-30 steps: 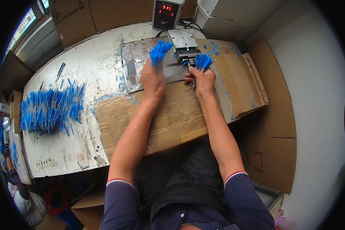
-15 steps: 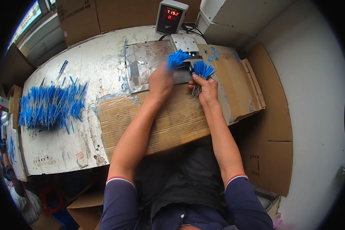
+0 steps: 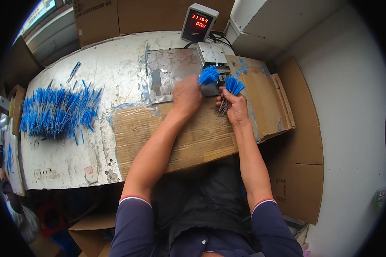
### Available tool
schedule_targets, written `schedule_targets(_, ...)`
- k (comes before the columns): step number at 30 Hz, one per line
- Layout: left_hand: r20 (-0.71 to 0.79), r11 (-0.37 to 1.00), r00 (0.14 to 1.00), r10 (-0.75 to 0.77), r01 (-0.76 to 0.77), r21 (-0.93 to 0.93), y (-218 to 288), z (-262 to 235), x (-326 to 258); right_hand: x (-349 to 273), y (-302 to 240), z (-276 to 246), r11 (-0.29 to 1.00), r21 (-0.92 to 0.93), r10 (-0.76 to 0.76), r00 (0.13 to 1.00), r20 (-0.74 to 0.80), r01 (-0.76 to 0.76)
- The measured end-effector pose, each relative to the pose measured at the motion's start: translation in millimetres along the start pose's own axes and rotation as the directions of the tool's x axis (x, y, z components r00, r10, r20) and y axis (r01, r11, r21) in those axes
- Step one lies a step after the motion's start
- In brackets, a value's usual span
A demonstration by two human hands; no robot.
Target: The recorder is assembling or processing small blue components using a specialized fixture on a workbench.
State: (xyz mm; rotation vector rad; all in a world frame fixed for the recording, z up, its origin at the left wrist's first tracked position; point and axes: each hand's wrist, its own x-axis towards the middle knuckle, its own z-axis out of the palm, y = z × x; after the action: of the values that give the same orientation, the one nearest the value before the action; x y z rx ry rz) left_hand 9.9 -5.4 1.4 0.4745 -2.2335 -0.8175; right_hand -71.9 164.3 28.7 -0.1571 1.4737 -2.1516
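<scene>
Scuffed white worktable, two fistfuls of blue

Cardboard covers its near edge, and above that the left hand is clenched round a blue-tipped bunch, though its fingertips are turned away from me, so the exact grip is hard to call. Just beside it, the right hand grasps a second bunch between thumb and fingers, blue ends up, grey stems below! Both are near a metal block; a blue-and-grey pile lies well to the left.
</scene>
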Motion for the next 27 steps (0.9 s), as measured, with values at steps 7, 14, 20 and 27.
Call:
schedule_targets(7,0.162,0.712,0.954,-0.251,0.296,-0.637,5.7,-8.8,3.9,-9.3,-5.0,10.5,0.959,-0.28,0.096,0.979,0.18,-0.042)
schedule_targets(14,0.171,0.649,0.969,-0.179,0.247,-0.72,4.1,-4.1,1.5,-5.0,4.4,9.5,0.969,-0.212,0.16,0.973,0.166,-0.123)
schedule_targets(20,0.117,0.707,0.984,-0.136,0.179,-0.685,3.0,-3.0,0.2,-7.4,8.7,13.2,0.976,-0.206,0.09,0.991,0.103,-0.067)
schedule_targets(27,0.054,0.737,0.991,-0.124,0.128,-0.664,4.0,-8.0,0.8,-11.5,5.2,16.4,0.98,-0.18,0.098,0.991,0.088,-0.081)
